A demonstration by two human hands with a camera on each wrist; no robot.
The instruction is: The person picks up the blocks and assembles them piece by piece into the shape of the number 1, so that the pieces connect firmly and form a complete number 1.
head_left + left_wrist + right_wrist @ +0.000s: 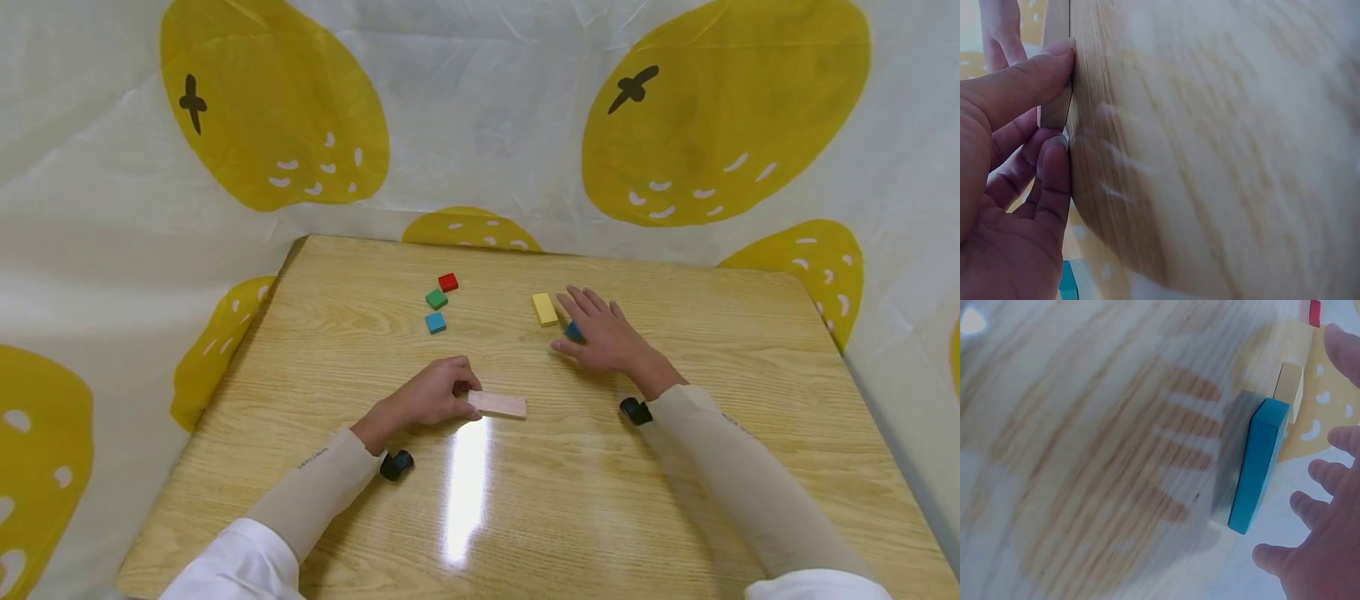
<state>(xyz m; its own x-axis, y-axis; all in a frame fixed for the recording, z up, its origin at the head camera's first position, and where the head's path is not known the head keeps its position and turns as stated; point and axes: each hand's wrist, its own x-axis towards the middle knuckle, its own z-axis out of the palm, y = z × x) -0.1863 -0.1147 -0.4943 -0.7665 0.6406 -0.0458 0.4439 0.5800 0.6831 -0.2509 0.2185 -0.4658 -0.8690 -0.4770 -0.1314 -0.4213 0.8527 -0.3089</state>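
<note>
hands are set to separate work: by the left hand [431, 393], the left end of a pale wooden plank [498, 405] is pinched between thumb and fingers, while the right hand [600, 335] is spread wide, with nothing gripped, above the blue block [573, 332]. the plank appears to be laid flat on the worktop [570, 517]; the blue block is partly hidden in the head view, but a gap between it and the fingertips is shown in the right wrist view.

since only one end of the plank is held, its free end could be swung or dipped if it were raised. the blue block could be knocked askew if the spread fingers were lowered unevenly, and the yellow block [544, 309] just beside could be caught too. on so glossy a surface, any nudged piece might be slid further than intended. less risk is judged for the red block [447, 282], well apart from both hands.
</note>
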